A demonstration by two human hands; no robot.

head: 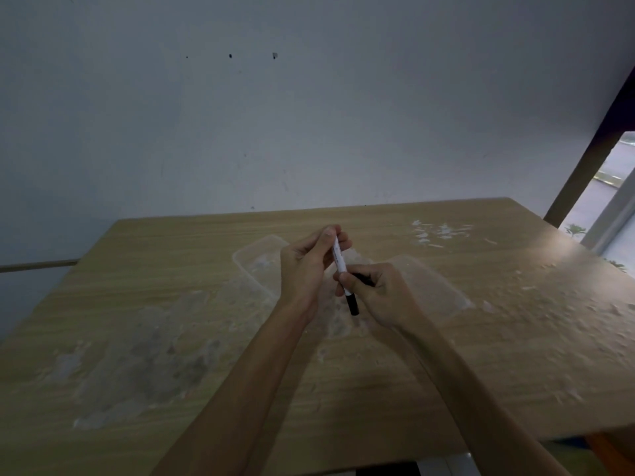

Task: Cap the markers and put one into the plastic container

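Note:
I hold a white marker [338, 259] with a black end [352, 305] above the middle of the table. My left hand [304, 266] pinches its upper end. My right hand [372, 292] grips it lower down, with a dark piece showing between the fingers; whether that piece is a cap I cannot tell. Under my hands lies a clear plastic container [256, 261], partly hidden by them. A second clear plastic piece [434, 286], container or lid, lies to the right.
The wooden table [171, 338] is worn, with pale scuffed patches. A grey wall rises right behind its far edge. At the far right stands a dark door frame [591, 149] with bright light beyond it.

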